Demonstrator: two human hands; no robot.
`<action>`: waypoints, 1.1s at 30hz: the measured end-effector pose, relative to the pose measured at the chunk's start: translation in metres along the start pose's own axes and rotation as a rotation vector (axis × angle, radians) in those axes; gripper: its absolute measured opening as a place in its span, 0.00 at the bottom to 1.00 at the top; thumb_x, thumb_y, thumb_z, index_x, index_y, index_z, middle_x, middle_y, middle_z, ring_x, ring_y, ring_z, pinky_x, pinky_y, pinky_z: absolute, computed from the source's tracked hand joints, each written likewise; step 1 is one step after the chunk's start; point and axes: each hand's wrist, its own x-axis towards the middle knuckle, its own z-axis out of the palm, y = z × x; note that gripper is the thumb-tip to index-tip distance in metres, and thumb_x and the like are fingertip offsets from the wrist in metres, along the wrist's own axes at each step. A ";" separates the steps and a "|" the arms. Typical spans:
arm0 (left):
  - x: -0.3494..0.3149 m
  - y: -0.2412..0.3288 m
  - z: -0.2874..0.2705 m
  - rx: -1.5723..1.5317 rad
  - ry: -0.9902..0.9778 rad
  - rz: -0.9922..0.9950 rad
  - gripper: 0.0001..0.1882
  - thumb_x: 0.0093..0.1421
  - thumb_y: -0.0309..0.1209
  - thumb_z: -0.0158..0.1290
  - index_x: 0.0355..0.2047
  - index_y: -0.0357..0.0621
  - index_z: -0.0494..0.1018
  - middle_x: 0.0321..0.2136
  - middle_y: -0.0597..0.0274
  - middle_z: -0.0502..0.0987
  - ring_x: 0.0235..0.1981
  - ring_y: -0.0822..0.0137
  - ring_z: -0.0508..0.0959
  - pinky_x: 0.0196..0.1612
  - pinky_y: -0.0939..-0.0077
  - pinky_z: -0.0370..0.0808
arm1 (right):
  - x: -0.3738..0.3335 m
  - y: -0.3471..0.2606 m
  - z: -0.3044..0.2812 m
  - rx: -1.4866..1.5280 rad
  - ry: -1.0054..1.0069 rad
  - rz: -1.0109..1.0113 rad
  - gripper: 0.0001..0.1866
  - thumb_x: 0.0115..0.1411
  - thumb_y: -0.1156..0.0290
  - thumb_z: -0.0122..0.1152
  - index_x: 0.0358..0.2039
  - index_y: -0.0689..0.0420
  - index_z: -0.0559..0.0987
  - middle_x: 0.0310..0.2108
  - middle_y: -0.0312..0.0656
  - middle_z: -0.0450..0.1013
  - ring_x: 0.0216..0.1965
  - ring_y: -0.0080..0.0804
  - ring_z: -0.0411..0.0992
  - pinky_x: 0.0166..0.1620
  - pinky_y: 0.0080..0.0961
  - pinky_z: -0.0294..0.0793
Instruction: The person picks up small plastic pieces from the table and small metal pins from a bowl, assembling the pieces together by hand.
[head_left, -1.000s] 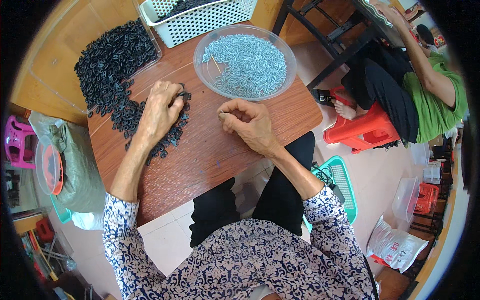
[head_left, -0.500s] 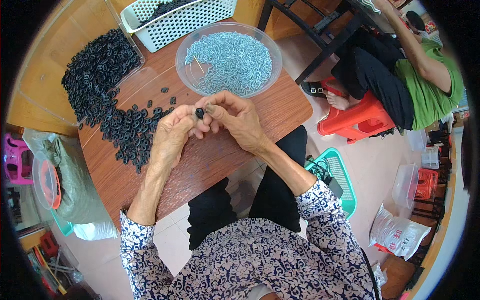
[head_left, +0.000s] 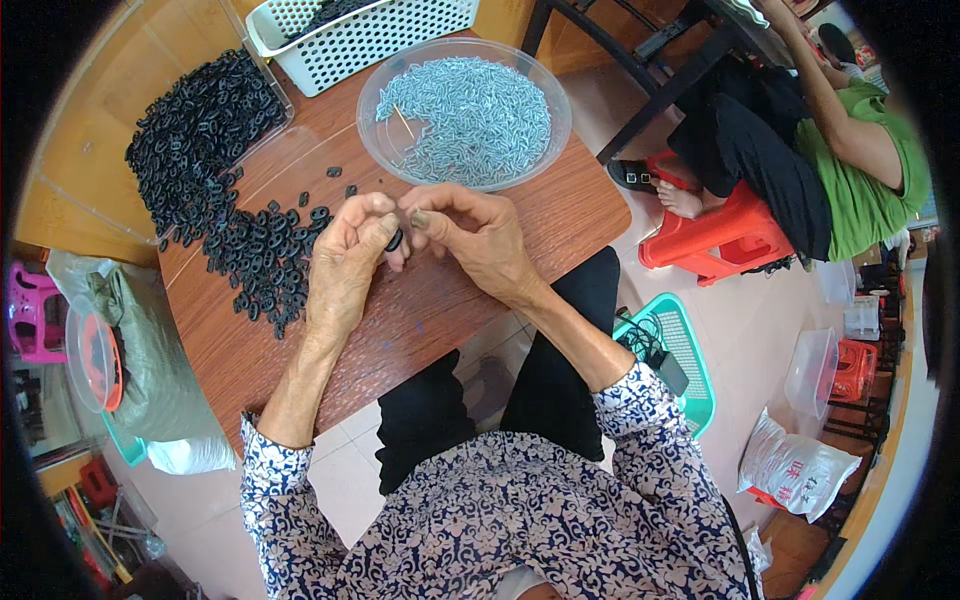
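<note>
A small black oval piece (head_left: 395,241) is pinched between the thumb and fingers of my left hand (head_left: 345,262), above the brown tabletop (head_left: 400,330). Close beside it, my right hand (head_left: 470,238) has its thumb and fingers drawn together; anything between those fingertips is too small to make out. Left of my hands spreads a pile of black oval pieces with holes (head_left: 265,250). Just beyond my hands stands a clear round tub (head_left: 565,125) full of short silvery-blue pins (head_left: 480,115), with a thin gold-coloured stick (head_left: 403,122) in it.
A clear bin (head_left: 285,100) lies at the back left, black pieces spilling from it. Behind stands a white perforated basket (head_left: 375,45). At right, a person in green sits on a red stool (head_left: 715,235). A teal basket (head_left: 690,385) and a sack (head_left: 795,465) are on the floor.
My hands have drawn slightly apart. The black piece stays with my left hand and has turned, while my right fingertips have come away from it.
</note>
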 end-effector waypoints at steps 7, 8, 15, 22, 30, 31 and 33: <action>-0.002 0.000 0.005 0.145 0.102 0.127 0.06 0.67 0.28 0.53 0.41 0.41 0.71 0.27 0.73 0.73 0.26 0.83 0.71 0.29 0.91 0.68 | 0.003 0.001 -0.002 -0.015 -0.048 0.099 0.10 0.64 0.68 0.61 0.41 0.61 0.80 0.28 0.36 0.78 0.26 0.17 0.71 0.29 0.14 0.70; -0.001 -0.003 0.004 0.146 0.114 0.121 0.05 0.67 0.28 0.53 0.39 0.40 0.71 0.27 0.73 0.73 0.26 0.83 0.71 0.29 0.90 0.68 | 0.003 0.002 -0.001 -0.016 -0.048 0.099 0.10 0.64 0.68 0.61 0.41 0.61 0.80 0.28 0.36 0.78 0.26 0.17 0.71 0.29 0.14 0.70; -0.002 -0.005 0.004 0.391 0.152 0.152 0.04 0.66 0.27 0.53 0.37 0.39 0.74 0.29 0.72 0.74 0.29 0.81 0.71 0.33 0.85 0.70 | 0.000 0.000 -0.002 -0.045 -0.059 0.080 0.10 0.65 0.68 0.61 0.40 0.62 0.80 0.31 0.38 0.79 0.29 0.18 0.74 0.32 0.15 0.74; -0.008 0.000 0.007 0.618 0.150 0.301 0.05 0.67 0.24 0.50 0.41 0.37 0.74 0.32 0.68 0.75 0.35 0.79 0.72 0.40 0.83 0.70 | 0.002 0.005 -0.001 -0.024 -0.029 0.025 0.09 0.65 0.71 0.60 0.42 0.63 0.80 0.34 0.38 0.78 0.32 0.20 0.76 0.36 0.17 0.76; -0.003 -0.002 -0.005 0.051 0.050 0.015 0.09 0.66 0.22 0.48 0.45 0.34 0.73 0.34 0.62 0.78 0.34 0.75 0.75 0.41 0.81 0.74 | 0.001 0.003 0.000 -0.034 0.041 -0.009 0.10 0.63 0.74 0.61 0.43 0.64 0.81 0.34 0.39 0.79 0.33 0.20 0.76 0.35 0.16 0.77; -0.003 -0.001 -0.004 0.050 0.051 0.015 0.09 0.66 0.22 0.48 0.45 0.34 0.73 0.34 0.62 0.78 0.34 0.75 0.75 0.41 0.81 0.74 | 0.001 0.003 0.000 -0.059 0.038 -0.032 0.10 0.63 0.75 0.61 0.44 0.64 0.81 0.35 0.39 0.79 0.33 0.19 0.75 0.35 0.16 0.77; -0.003 0.001 -0.002 -0.109 0.075 -0.049 0.09 0.67 0.24 0.48 0.44 0.32 0.73 0.33 0.62 0.78 0.32 0.74 0.75 0.39 0.80 0.74 | 0.000 0.005 -0.001 -0.075 0.030 -0.056 0.11 0.63 0.75 0.61 0.44 0.65 0.81 0.35 0.39 0.78 0.32 0.19 0.75 0.34 0.17 0.77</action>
